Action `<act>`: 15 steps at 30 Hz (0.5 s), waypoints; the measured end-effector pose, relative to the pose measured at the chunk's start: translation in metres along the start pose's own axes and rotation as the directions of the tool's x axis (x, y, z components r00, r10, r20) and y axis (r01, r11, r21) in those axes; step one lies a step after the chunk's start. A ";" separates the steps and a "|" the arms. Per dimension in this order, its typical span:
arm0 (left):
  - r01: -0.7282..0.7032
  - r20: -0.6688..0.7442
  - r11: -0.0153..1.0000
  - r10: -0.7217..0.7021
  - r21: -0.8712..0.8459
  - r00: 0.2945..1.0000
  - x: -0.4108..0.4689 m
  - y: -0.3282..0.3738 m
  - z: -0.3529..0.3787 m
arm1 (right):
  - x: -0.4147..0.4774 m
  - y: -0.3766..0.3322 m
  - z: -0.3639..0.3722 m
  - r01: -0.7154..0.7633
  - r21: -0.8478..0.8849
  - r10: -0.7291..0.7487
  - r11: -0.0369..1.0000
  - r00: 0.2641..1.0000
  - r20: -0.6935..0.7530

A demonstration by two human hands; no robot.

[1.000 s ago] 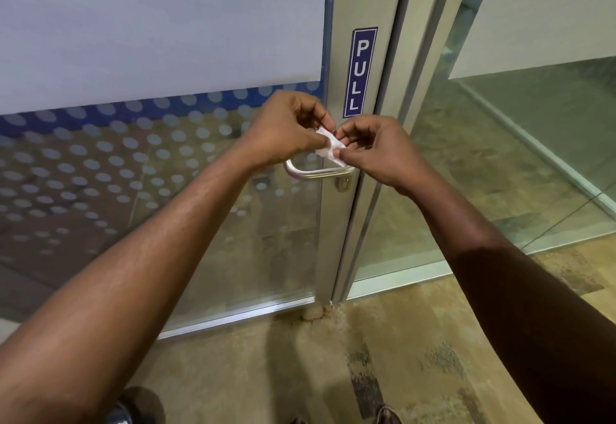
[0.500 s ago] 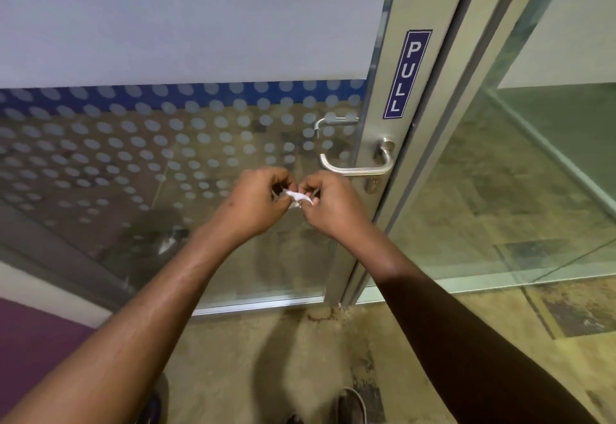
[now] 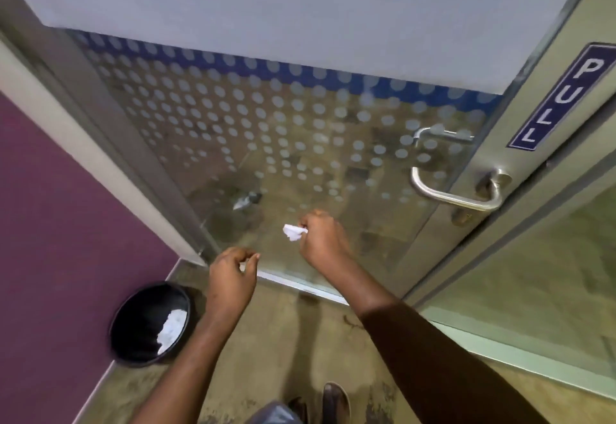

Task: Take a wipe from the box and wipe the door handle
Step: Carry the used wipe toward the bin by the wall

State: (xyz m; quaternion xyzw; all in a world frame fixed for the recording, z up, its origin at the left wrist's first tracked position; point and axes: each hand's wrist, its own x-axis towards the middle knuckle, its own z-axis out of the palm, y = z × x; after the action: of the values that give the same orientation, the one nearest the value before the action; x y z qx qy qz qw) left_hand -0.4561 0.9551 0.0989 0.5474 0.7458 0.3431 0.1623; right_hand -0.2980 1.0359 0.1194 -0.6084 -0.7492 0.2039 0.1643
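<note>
right hand (image 3: 321, 240) closed on a crumpled white wipe (image 3: 293, 232), held in front of the door glass — well below and left of the door handle (image 3: 456, 198), not touching it. left hand (image 3: 231, 277) loosely curled, nothing seen in it. black bin (image 3: 150, 323) on the floor at left — white paper inside.

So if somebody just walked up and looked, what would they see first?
Probably the right hand in the middle, pinching a crumpled white wipe in front of the dotted glass door. Next, the shiny metal door handle to the right, under the blue PULL sign. Down in the left corner by the purple wall sits a black bin with something white inside.
</note>
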 end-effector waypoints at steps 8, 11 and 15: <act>0.196 -0.022 0.952 -0.197 0.236 0.980 -0.026 -0.090 -0.045 | 0.023 -0.066 0.074 0.117 -0.003 -0.117 0.993 0.989 0.088; 0.161 -0.005 0.946 -0.166 0.282 0.986 -0.014 -0.105 -0.054 | 0.026 -0.093 0.101 0.168 -0.010 -0.166 0.986 0.981 0.099; 0.129 -0.002 0.934 -0.136 0.333 0.991 0.009 -0.136 -0.077 | 0.029 -0.137 0.138 0.261 -0.057 -0.256 0.964 0.964 0.079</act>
State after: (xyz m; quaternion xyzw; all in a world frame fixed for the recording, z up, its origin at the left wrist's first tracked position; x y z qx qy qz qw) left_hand -0.6027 0.9154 0.0615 0.5190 0.8264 0.1950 0.0986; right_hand -0.4878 1.0260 0.0693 -0.5031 -0.8339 0.1767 0.1424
